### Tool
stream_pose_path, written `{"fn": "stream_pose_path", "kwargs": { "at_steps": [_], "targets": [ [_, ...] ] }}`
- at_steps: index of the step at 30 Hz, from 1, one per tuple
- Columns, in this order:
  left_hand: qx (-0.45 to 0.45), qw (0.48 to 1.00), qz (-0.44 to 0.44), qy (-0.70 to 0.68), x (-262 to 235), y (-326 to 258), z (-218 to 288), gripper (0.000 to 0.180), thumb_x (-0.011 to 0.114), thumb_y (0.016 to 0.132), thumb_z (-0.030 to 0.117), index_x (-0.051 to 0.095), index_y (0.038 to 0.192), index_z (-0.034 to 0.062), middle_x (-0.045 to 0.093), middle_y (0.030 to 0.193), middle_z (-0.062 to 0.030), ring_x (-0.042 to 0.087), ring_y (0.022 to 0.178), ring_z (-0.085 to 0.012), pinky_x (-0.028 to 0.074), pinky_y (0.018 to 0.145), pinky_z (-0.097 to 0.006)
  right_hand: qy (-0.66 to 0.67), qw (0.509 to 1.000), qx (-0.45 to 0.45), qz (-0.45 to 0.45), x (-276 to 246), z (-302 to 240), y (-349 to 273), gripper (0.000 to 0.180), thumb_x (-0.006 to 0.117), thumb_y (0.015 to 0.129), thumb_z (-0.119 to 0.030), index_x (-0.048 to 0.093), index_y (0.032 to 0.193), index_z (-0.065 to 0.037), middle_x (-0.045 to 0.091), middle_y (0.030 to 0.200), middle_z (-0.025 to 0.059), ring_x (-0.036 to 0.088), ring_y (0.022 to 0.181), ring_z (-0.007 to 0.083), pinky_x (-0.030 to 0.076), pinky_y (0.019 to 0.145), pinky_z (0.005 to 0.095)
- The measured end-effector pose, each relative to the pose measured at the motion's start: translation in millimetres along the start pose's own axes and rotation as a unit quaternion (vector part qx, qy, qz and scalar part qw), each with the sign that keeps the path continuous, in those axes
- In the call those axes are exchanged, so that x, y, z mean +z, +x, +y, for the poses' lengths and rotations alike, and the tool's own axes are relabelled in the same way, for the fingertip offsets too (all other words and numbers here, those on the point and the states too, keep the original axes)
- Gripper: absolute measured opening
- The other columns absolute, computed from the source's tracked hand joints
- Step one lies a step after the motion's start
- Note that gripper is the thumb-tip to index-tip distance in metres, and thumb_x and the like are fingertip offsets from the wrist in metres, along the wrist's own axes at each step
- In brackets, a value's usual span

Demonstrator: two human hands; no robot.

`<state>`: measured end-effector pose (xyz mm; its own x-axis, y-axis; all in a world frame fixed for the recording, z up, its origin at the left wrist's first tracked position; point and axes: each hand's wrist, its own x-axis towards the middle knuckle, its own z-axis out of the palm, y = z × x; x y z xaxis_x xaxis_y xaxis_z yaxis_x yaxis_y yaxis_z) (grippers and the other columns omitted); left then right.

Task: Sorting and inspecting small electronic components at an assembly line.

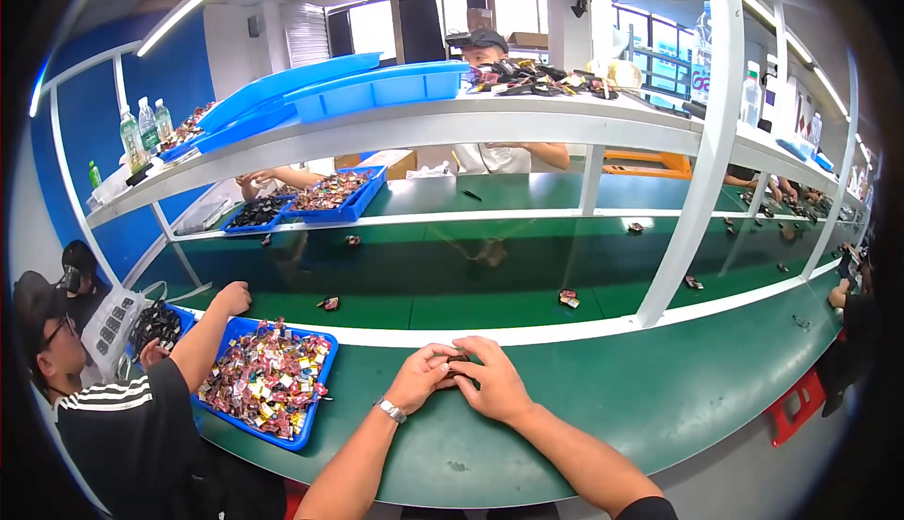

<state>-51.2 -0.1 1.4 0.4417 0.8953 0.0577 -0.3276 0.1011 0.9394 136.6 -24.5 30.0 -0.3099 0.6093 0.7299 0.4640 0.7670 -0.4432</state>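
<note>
Over the green bench (pixel 565 398), my two hands meet around a small dark part (pixel 459 360); its kind is mostly hidden by the fingers. My left hand (pixel 421 376), with a metal watch at the wrist, pinches it from the left. From the right, the fingers of my right hand (pixel 494 381) curl over its top and side. To the left of my hands stands a blue tray (pixel 331 355), heaped with small red, yellow and white wired parts (pixel 264 379).
A co-worker in a black striped top (pixel 122 416) sits at my left, one arm reaching over the bench beside a tray of black parts (pixel 155 325). Ahead, a white rail (pixel 527 333) borders a green belt (pixel 471 284) carrying scattered small parts. A white shelf (pixel 452 124) spans above.
</note>
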Motion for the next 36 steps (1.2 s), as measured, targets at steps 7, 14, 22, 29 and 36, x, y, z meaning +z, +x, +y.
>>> {"fn": "stream_pose_path", "kwargs": {
  "at_steps": [7,14,22,29,36],
  "targets": [
    [0.010,0.999,-0.021,-0.022,3.2,0.1,2.1,0.023,0.054,0.096,0.009,0.051,0.119,0.0046,0.055,0.130,-0.0122,0.059,0.113,-0.0190,0.052,0.095,-0.035,0.029,0.998,0.041,0.022,4.8,7.5,-6.1,0.024,0.072,0.072,-0.003,0.070,0.096,-0.009,0.059,0.121,0.0087,0.054,0.114,0.0294,0.046,0.095,0.0392],
    [0.004,1.000,0.013,0.009,4.2,1.2,-2.0,0.022,0.052,0.097,0.007,0.050,0.118,0.0032,0.056,0.129,-0.0127,0.059,0.114,-0.0199,0.052,0.095,-0.035,0.063,0.995,0.076,0.015,13.2,7.4,-8.0,0.024,0.070,0.076,-0.004,0.070,0.099,-0.009,0.059,0.124,0.0085,0.053,0.116,0.0287,0.046,0.095,0.0393],
    [0.009,0.999,0.033,-0.019,8.6,1.4,-2.8,0.025,0.050,0.098,0.009,0.047,0.122,0.0035,0.058,0.123,-0.0120,0.060,0.110,-0.0195,0.052,0.094,-0.035,0.019,0.997,0.067,0.017,12.6,5.8,-2.8,0.019,0.069,0.079,-0.005,0.068,0.098,-0.007,0.058,0.120,0.0104,0.055,0.112,0.0290,0.049,0.093,0.0377],
    [-0.006,1.000,0.026,-0.011,13.0,1.4,2.3,0.024,0.048,0.099,0.009,0.047,0.122,0.0042,0.061,0.118,-0.0105,0.061,0.107,-0.0184,0.053,0.092,-0.034,0.006,0.998,0.032,0.059,10.6,8.4,-3.1,0.020,0.072,0.075,0.000,0.068,0.094,-0.006,0.061,0.105,0.0088,0.063,0.092,0.0254,0.055,0.075,0.0335],
    [-0.007,0.999,0.032,-0.015,12.1,1.5,2.7,0.024,0.047,0.099,0.007,0.048,0.122,0.0036,0.061,0.117,-0.0098,0.061,0.106,-0.0176,0.053,0.092,-0.033,-0.054,0.996,-0.003,0.066,11.6,8.4,-1.4,0.017,0.071,0.079,-0.008,0.068,0.095,-0.006,0.063,0.100,0.0063,0.063,0.089,0.0232,0.055,0.072,0.0331]
  ]
}}
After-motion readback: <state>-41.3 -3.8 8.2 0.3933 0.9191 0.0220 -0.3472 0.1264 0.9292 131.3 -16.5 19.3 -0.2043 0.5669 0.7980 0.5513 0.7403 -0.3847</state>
